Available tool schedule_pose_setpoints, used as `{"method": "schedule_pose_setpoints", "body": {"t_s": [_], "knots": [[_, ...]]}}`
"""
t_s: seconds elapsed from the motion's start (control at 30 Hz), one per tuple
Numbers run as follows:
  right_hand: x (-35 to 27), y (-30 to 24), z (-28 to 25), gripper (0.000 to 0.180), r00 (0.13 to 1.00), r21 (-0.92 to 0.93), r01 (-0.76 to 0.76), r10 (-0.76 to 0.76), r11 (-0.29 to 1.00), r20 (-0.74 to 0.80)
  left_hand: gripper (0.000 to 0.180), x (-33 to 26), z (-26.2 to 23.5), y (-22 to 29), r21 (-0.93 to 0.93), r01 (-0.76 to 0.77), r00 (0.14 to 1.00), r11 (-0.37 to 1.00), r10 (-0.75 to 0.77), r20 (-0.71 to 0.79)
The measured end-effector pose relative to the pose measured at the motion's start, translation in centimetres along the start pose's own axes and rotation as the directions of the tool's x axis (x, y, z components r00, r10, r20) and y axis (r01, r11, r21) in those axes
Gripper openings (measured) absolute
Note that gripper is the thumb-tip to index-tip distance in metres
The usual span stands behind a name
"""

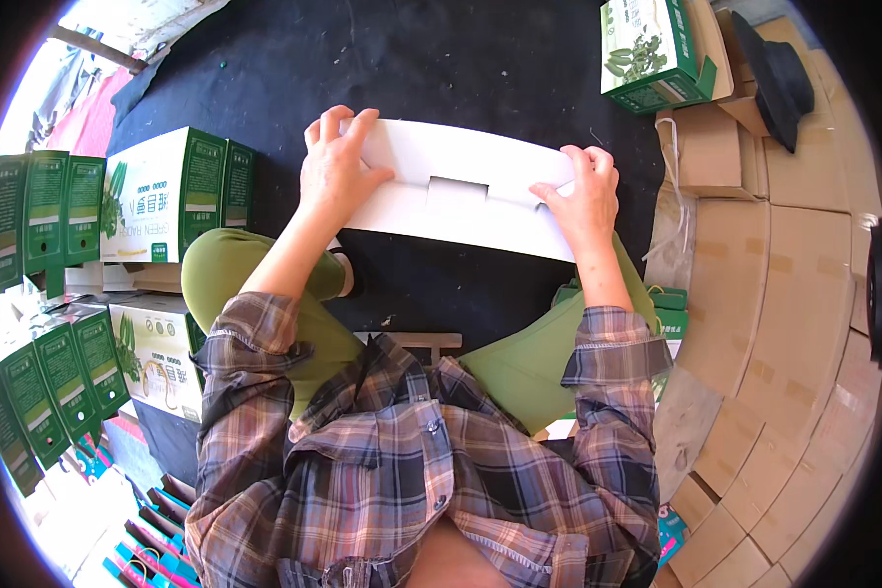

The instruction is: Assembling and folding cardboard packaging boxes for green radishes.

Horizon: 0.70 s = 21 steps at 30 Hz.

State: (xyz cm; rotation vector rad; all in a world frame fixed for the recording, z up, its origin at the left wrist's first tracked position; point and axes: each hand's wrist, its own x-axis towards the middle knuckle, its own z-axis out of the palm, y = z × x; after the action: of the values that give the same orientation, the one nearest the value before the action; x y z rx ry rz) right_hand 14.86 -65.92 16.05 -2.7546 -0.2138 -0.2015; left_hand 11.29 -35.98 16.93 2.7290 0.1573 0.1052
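Between my two hands is a white cardboard box (pixel 461 149), held above my lap with a long, narrow white face turned up to me. Two flaps meet along the middle of that face, and a dark slot shows beside the central tab. My left hand (pixel 339 169) grips the left end, thumb on the white face and fingers curled over the far edge. At the other end my right hand (pixel 586 201) does the same, its thumb pressed near the seam. The sides of the box facing away are hidden.
Green and white printed cartons (pixel 147 201) stand stacked on the left. Another printed carton (pixel 647 54) sits at the far right, near a black hat (pixel 779 83). Brown cardboard boxes (pixel 735 265) line the right side. Black sheeting (pixel 441 59) covers the ground.
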Motion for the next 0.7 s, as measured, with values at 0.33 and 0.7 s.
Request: {"method": "schedule_pose_setpoints", "body": {"t_s": [0.33,0.7], "knots": [[0.6,5.6,1.8,0.028,0.921,0.682,-0.357,0.362,0.638,0.144,0.035,1.0,0.9,-3.9,-0.302,0.021,0.983,0.953,-0.075,-0.167],[-2.3,9.8,4.8,0.049,0.498,0.501,-0.865,0.096,-0.016,0.862,0.054,-1.2,4.2,-12.6,-0.668,0.737,0.674,0.1,-0.187,0.715]]}}
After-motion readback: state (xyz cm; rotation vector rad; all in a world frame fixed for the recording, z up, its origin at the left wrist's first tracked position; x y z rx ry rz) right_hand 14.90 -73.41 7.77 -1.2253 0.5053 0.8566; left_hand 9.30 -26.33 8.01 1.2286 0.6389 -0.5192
